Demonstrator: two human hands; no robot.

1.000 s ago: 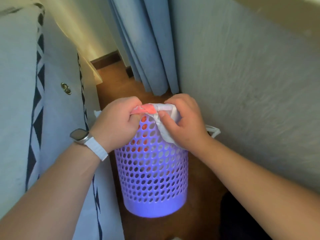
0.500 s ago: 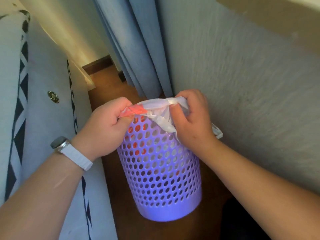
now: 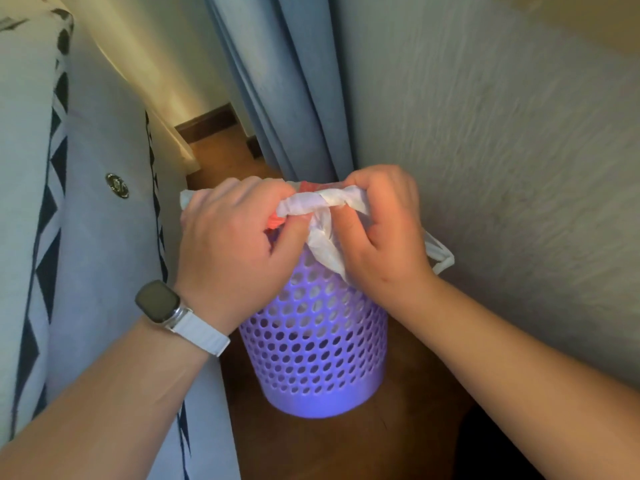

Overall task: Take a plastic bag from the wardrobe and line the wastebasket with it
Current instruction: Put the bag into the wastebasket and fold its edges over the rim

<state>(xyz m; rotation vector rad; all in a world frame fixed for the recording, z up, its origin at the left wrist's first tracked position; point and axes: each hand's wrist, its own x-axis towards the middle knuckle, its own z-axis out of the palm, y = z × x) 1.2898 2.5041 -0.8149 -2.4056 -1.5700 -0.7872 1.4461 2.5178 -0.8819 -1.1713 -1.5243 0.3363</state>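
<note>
A purple wastebasket (image 3: pixel 311 355) with round holes stands on the wooden floor between a bed and a wall. A white plastic bag (image 3: pixel 322 220) with red print is bunched over its top rim. My left hand (image 3: pixel 232 244) grips the bag at the rim's left side, and a watch sits on that wrist. My right hand (image 3: pixel 384 230) pinches a twisted stretch of the bag at the rim's right. One bag handle loops out to the right of my right wrist. The basket's opening is hidden behind both hands.
A bed side (image 3: pixel 86 237) covered in grey fabric with a black-and-white diamond stripe runs along the left. A textured grey wall (image 3: pixel 502 168) stands close on the right. Blue curtains (image 3: pixel 287 91) hang behind the basket. Narrow brown floor (image 3: pixel 329 445) lies in front.
Both hands stayed on the bag at the rim. The white plastic between them is now twisted into a tighter band, and less of the red print shows.
</note>
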